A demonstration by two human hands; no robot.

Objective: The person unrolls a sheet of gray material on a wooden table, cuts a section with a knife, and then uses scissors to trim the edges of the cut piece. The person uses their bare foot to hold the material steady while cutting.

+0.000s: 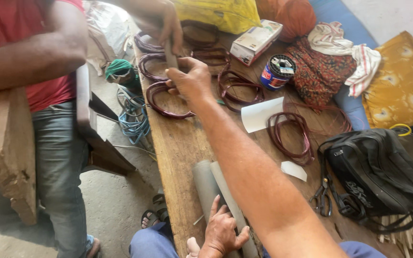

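The long wooden table [178, 143] is the biggest thing here. The person's right arm stretches far out over it, and the right hand [190, 81] is curled shut around a thin grey strip [170, 57], near the far end of the table. Another person in a red shirt [48, 52] stands at the left side and grips the top of the same strip with one hand [161, 21].

The left hand [221, 234] lies low at the near edge, fingers spread flat on grey rolled sheets [211, 191]; I count two rolls.

A black bag [383, 167] sits on the right. About seven dark red wire coils lie on the table; one coil [166, 100] lies just under the right hand. There are two white paper pieces [261, 113], one small box [256, 40], one wire spool [278, 71] and one pair of scissors [322, 196]. The stretched arm hides part of the table's middle.
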